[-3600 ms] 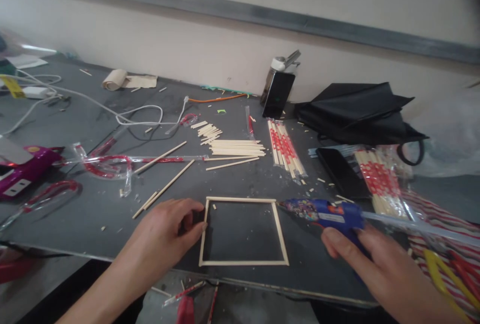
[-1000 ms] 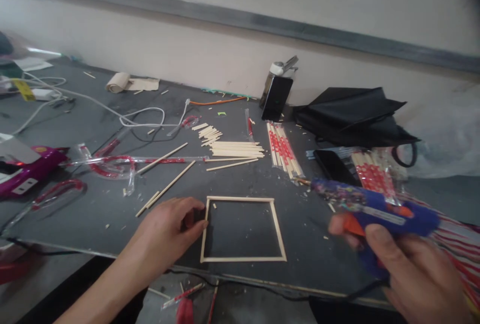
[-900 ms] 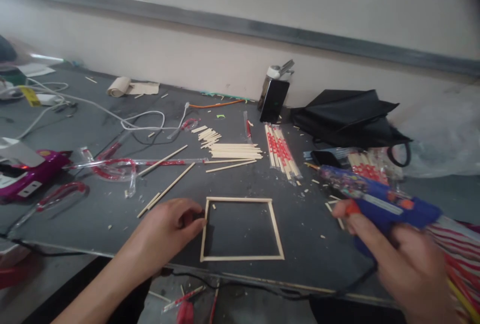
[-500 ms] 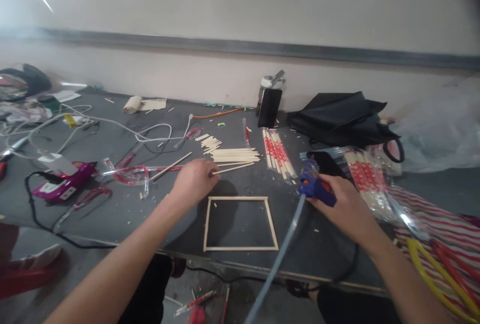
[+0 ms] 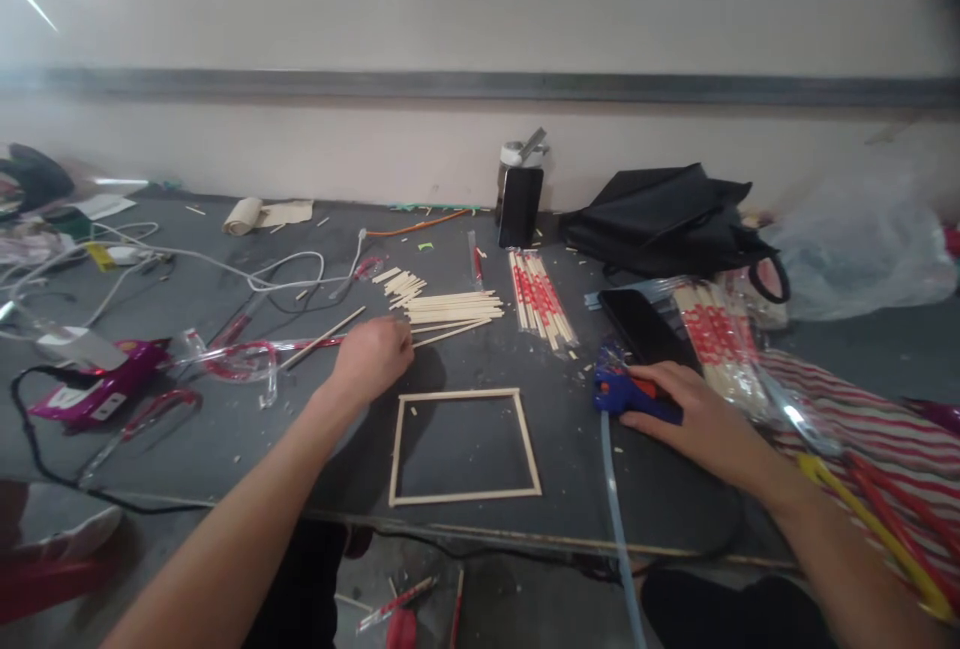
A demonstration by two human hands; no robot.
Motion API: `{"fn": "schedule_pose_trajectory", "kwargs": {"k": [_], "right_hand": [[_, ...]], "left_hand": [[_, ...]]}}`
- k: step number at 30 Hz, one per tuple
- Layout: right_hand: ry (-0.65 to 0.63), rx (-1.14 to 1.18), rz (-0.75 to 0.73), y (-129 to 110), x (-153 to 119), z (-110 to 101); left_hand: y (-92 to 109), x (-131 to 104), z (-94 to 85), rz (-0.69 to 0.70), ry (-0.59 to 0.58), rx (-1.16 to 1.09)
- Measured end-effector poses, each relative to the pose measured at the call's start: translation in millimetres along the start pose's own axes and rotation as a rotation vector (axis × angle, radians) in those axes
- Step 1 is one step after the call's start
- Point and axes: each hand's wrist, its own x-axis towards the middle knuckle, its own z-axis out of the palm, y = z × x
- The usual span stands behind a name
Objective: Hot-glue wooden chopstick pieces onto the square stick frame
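Note:
My left hand [image 5: 373, 357] is closed, its fingertips near the left end of a wooden stick [image 5: 454, 331]; what they pinch is hidden. Behind lie a row of flat sticks [image 5: 454, 307] and a heap of short pieces [image 5: 401, 284]. My right hand [image 5: 686, 409] rests around the handle of a blue glue gun [image 5: 622, 389], which lies on the dark table with a long glue stick [image 5: 615, 509] trailing over the front edge. Between the hands, nearer the edge, a rectangular stick frame [image 5: 466, 499] lies flat.
A phone [image 5: 520, 207] leans on a bottle. Packed sticks [image 5: 540, 299], a second phone [image 5: 645, 327] and a black bag [image 5: 664, 219] are at the right. White cables [image 5: 247, 271] and a purple glue gun [image 5: 105, 394] lie left.
The blue glue gun has come down onto the table, and my right hand's grip on it has loosened. The view has shifted slightly; my left hand stays by the sticks.

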Motion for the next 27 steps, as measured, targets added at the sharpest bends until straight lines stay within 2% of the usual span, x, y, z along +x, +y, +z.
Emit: {"fn": "schedule_pose_trajectory", "kwargs": {"k": [4, 7, 13, 20, 22, 25, 27], "right_hand": [[-0.031, -0.005, -0.011, -1, -2, -6], [-0.004, -0.023, -0.041, -8, -2, -12], [0.260, -0.087, -0.117, -41, 8, -19], [0.282, 0.109, -0.080, -82, 16, -12], [0.286, 0.150, -0.067, -96, 17, -9], [0.263, 0.242, -0.061, -116, 17, -2], [0.240, 0.286, -0.080, -125, 18, 2]], "left_hand": [[-6, -4, -2.1, 0.020, 0.034, -0.008], [-12, -8, -5.9, 0.049, 0.033, -0.010], [-10, -9, -6.1, 0.111, -0.027, 0.028], [-9, -12, -11.3, 0.150, -0.023, 0.052], [-7, -22, -18.0, 0.186, 0.001, 0.032], [1, -43, -27.4, 0.317, 0.158, -0.003], [10, -55, -30.4, 0.391, 0.215, -0.026]]}}
